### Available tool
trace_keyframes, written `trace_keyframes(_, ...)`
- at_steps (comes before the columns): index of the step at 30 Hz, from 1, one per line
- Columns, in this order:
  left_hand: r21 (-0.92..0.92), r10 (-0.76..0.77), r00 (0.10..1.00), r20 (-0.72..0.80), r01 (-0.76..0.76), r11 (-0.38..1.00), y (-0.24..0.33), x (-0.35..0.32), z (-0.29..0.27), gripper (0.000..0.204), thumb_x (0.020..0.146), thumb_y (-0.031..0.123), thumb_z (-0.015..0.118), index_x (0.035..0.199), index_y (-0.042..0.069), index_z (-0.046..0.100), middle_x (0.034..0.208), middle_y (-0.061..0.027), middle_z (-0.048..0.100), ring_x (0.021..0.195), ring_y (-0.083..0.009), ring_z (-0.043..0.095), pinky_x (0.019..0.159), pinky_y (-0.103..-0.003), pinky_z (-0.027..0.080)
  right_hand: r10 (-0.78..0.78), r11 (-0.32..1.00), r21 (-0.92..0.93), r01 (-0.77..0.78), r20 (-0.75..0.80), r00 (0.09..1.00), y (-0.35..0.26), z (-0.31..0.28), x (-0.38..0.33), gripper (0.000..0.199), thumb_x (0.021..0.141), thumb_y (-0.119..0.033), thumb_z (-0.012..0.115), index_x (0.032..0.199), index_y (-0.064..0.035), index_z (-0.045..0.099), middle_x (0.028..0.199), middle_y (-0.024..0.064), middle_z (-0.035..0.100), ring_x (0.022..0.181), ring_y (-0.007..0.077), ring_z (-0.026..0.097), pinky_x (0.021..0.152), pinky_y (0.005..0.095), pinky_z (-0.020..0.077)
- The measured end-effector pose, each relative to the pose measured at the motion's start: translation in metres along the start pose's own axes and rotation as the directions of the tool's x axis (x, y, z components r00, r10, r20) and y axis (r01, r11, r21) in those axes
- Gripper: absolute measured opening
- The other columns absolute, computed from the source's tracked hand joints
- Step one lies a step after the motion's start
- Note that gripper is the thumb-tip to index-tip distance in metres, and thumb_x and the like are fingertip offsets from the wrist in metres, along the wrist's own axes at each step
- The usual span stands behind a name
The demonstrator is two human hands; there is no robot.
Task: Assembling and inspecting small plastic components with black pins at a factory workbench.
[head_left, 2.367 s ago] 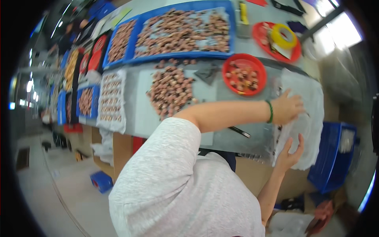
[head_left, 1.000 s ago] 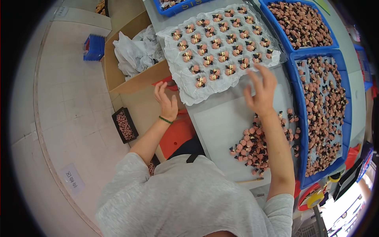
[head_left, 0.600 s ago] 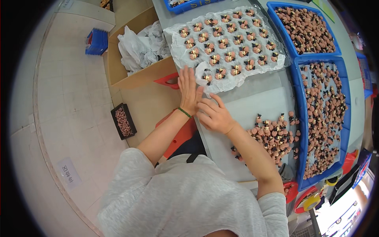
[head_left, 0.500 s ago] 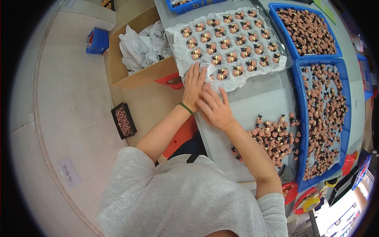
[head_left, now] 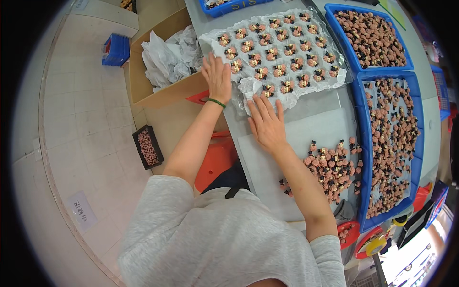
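Rows of small pink-and-black figurines [head_left: 290,49] lie spaced out on a sheet of crinkled white tissue paper [head_left: 248,88] over a clear plastic tray. My left hand [head_left: 218,79] is at the sheet's left edge, fingers stretched out, holding nothing. At the near edge my right hand [head_left: 267,123] rests flat, fingertips on the paper just below the closest figurine. A bunched fold of paper sits between the two hands. To the right of my right forearm, a loose pile of similar figurines [head_left: 330,167] is on the table.
Two blue bins [head_left: 365,143] full of figurines line the table's right side. On the left stands a cardboard box [head_left: 167,93] with crumpled paper [head_left: 167,60]. A black tray [head_left: 148,147] of pink pieces lies on the floor, near a red stool [head_left: 215,165].
My hands, close together before, have moved apart. The left went up and left along the paper's edge; the right spread flat at the near edge, and the paper's corner is now bunched up.
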State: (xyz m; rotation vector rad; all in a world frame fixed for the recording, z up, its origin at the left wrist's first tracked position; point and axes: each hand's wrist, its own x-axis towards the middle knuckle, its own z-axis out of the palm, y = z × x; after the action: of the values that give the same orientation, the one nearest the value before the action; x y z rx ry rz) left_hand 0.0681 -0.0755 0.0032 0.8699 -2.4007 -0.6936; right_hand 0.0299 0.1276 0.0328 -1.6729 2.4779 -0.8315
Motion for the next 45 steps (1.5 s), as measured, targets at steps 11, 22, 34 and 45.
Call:
trace_keyframes(11,0.08,0.321,0.882,0.346,-0.368,0.926,0.038,0.007,-0.008,0.064,0.086,0.043,0.041,0.132,0.001,0.029,0.14,-0.0216,0.02,0.13,-0.0388,0.015,0.103,-0.05,0.009,0.015,1.0,-0.023,-0.019,-0.144,0.989,0.0,0.006,0.009,0.033,0.075,-0.018,0.06,0.107,-0.011,0.052,0.118,0.0038,0.049,0.111,0.0194,0.044,0.094,0.0454,0.0248)
trace_keyframes(22,-0.12,0.572,0.648,0.504,-0.603,0.789,0.041,-0.028,-0.037,0.089,0.06,0.049,0.07,0.131,0.009,0.035,0.141,-0.0205,0.02,0.129,-0.0396,0.018,0.1,-0.055,0.015,-0.076,0.956,0.273,0.112,-0.139,0.987,0.019,-0.037,0.002,0.032,0.074,-0.015,0.055,0.106,-0.0103,0.053,0.114,0.0076,0.05,0.11,0.0229,0.044,0.092,0.0446,0.0283)
trace_keyframes(34,-0.122,0.247,0.963,0.111,-0.233,0.965,0.032,-0.048,-0.009,0.084,0.075,0.028,0.064,0.137,0.002,0.014,0.142,-0.0248,0.003,0.131,-0.0409,0.001,0.104,-0.051,0.004,0.197,0.961,-0.1,-0.26,-0.416,0.888,0.162,-0.08,0.048,0.058,0.08,-0.023,0.06,0.129,-0.0042,0.033,0.131,0.0227,0.03,0.118,0.0392,0.032,0.098,0.0451,0.0279)
trace_keyframes(45,-0.623,-0.239,0.848,0.474,0.514,0.59,0.008,-0.043,-0.006,0.063,0.073,0.002,0.061,0.128,-0.001,0.031,0.129,-0.0151,0.037,0.115,-0.0287,0.039,0.097,-0.039,0.031,0.524,0.843,0.073,-0.533,0.109,0.845,0.22,-0.088,0.085,0.063,0.06,-0.052,0.066,0.092,0.0024,0.062,0.095,0.024,0.059,0.089,0.0345,0.058,0.078,0.0393,0.0472)
